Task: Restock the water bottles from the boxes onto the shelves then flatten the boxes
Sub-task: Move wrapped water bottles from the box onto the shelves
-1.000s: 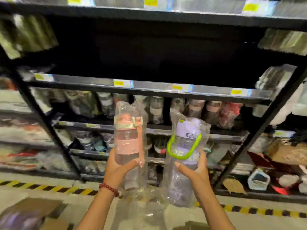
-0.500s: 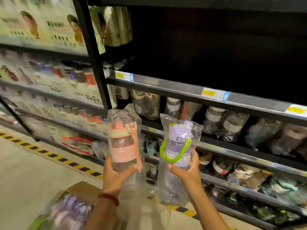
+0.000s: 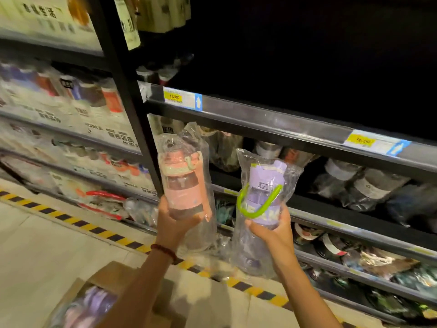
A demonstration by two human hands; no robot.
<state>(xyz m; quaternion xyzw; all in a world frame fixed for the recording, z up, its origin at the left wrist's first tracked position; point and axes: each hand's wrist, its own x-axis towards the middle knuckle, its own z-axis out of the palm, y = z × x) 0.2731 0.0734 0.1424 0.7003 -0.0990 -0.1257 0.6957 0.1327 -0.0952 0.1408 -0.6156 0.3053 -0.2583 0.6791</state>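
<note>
My left hand (image 3: pixel 173 221) grips a pink water bottle (image 3: pixel 182 183) in a clear plastic bag, held upright in front of the shelving. My right hand (image 3: pixel 272 229) grips a purple water bottle (image 3: pixel 263 197) with a green carry loop, also bagged and upright, just right of the pink one. Above both runs a shelf rail (image 3: pixel 279 123) with yellow price tags; the shelf space over it is dark. An open cardboard box (image 3: pixel 113 297) with more bagged purple bottles sits on the floor below my left arm.
A black upright post (image 3: pixel 127 100) divides the shelving. Bagged bottles fill the lower shelves (image 3: pixel 354 183) on the right, boxed goods the shelves on the left (image 3: pixel 71 110). Yellow-black hazard tape (image 3: pixel 71 220) lines the floor along the shelf base.
The view has swung left and closer to the shelves. Both hands keep their grip on the bottles, now held a little higher, near the rail.
</note>
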